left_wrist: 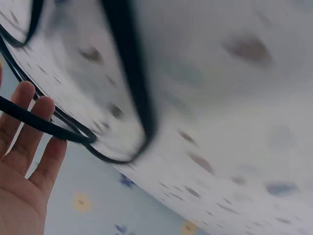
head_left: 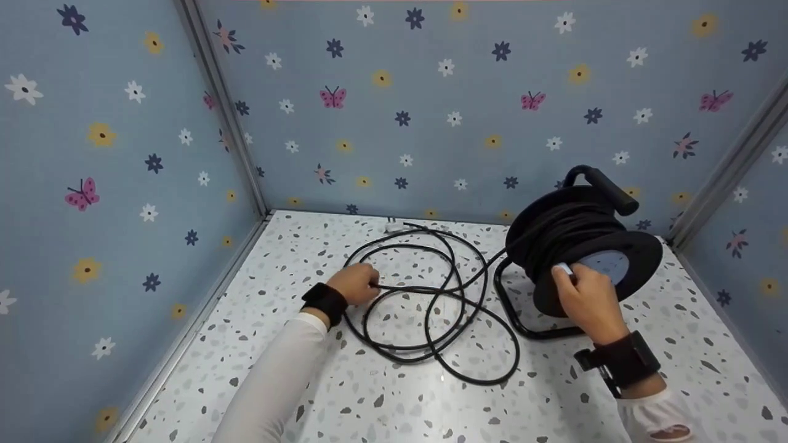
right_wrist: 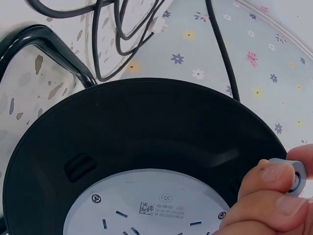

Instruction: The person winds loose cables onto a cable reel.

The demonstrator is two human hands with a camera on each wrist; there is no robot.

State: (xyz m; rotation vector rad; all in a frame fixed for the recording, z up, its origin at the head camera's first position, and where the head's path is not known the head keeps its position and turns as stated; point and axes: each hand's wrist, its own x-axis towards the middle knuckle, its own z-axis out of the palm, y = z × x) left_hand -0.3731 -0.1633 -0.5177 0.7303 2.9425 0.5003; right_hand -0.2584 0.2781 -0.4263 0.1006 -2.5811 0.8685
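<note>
A black cable reel [head_left: 569, 237] stands at the right of the floor on a tubular frame [head_left: 535, 335], with black cable wound on its drum. My right hand [head_left: 591, 301] grips the small grey crank knob [right_wrist: 288, 176] at the edge of the reel's outer disc, fingers curled round it. To the left, my left hand [head_left: 354, 284] holds the loose black cable [head_left: 406, 288]. In the left wrist view the cable runs across the fingers [left_wrist: 41, 122], which lie fairly straight; the thumb is out of sight. From the reel the cable leads into loose, overlapping loops on the floor.
A pale plug [head_left: 394, 226] lies at the back of the loops, near the rear wall [head_left: 431, 154]. Flower-patterned panels enclose the speckled white floor [head_left: 369, 406] at left, back and right. The reel's carrying handle [head_left: 609, 191] sticks up near the back wall.
</note>
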